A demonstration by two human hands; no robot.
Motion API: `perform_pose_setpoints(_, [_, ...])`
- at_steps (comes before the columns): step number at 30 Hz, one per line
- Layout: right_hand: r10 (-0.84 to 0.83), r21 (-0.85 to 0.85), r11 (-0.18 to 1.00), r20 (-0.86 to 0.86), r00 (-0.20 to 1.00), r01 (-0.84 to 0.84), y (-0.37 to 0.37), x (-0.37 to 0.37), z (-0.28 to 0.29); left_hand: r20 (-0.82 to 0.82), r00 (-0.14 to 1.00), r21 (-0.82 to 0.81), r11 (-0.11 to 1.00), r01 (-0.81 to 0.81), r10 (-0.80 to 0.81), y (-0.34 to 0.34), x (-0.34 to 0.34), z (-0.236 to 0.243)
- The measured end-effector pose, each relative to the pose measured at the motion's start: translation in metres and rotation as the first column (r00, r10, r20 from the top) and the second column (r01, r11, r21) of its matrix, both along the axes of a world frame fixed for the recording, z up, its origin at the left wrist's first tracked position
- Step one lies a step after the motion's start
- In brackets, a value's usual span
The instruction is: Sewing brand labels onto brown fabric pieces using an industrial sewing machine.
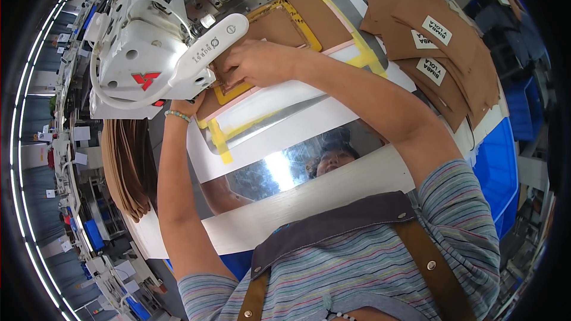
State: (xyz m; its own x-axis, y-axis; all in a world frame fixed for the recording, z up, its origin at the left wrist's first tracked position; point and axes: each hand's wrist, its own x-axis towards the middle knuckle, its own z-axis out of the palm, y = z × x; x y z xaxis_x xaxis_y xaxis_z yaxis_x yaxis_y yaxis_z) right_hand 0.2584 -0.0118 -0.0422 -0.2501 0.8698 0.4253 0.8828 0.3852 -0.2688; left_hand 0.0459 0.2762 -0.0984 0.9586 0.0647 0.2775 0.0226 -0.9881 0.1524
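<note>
My right hand (256,64) reaches across the work plate with its fingers curled down at the yellow-edged frame (309,34), close under the sewing machine (140,53) head. What its fingertips hold is hidden. Brown fabric (324,10) lies flat in and around that frame, bordered by yellow tape (221,142). At the plate's left end, my left hand (187,106) is beside the fabric's near corner, below the machine head. The machine covers most of its fingers, so their grip does not show.
Brown fabric pieces with white labels (437,30) are piled at the right. A stack of long brown pieces (128,166) hangs at the table's left edge. Blue bins (498,160) stand beyond the right edge. A shiny metal plate (285,166) lies in front of me.
</note>
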Motion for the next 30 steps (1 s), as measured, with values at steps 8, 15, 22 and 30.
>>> perform_pose_setpoints(8, [0.045, 0.070, 0.997, 0.002, 0.999, -0.045, 0.017, 0.008, -0.007, -0.091, 0.993, -0.910, 0.398, -0.114, 0.077, -0.003, 0.020, 0.003])
perform_pose_setpoints(15, [0.030, 0.020, 0.999, 0.002, 1.000, -0.030, 0.019, 0.006, -0.006, -0.024, 0.993, -0.996, 0.080, -0.033, 0.116, -0.014, 0.022, 0.022])
perform_pose_setpoints(22, [0.010, -0.073, 0.997, -0.026, 1.000, -0.012, 0.011, 0.004, 0.004, -0.049, 0.993, -0.854, 0.512, -0.095, 0.104, -0.006, 0.010, 0.016])
perform_pose_setpoints(30, [-0.158, -0.048, 0.985, 0.102, 0.982, 0.163, 0.025, 0.003, 0.005, 0.051, 0.997, 0.052, 0.998, 0.047, -0.050, -0.006, -0.004, 0.013])
